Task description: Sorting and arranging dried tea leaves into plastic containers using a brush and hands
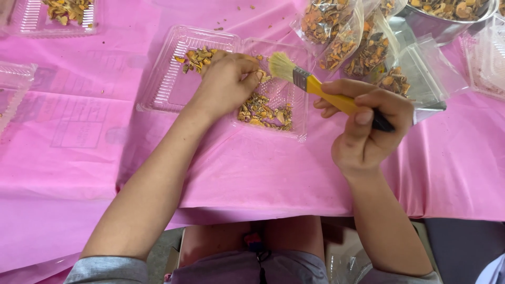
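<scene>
The brush [315, 87] sits in my right hand [368, 126], grip closed round the yellow handle just behind the metal ferrule, bristles aimed toward ten o'clock over the open clear tray [173, 79]. It looks light and stiff, the handle smooth enough to turn if I slacken, so taking it near the ferrule seems the steadiest hold; the pale bristles look soft and would splay under pressure. My left hand [226, 81] is curled shut above the tray, fingertips pinched on a small piece I cannot make out, right at the bristle tips. The dried orange-brown chips [263, 111] in the tray look brittle, feather-light and quick to crumble. Bags [342, 37] of the same chips lean at one o'clock, beside a metal bowl [447, 23]. The pink worktop [79, 147] lies under everything.
</scene>
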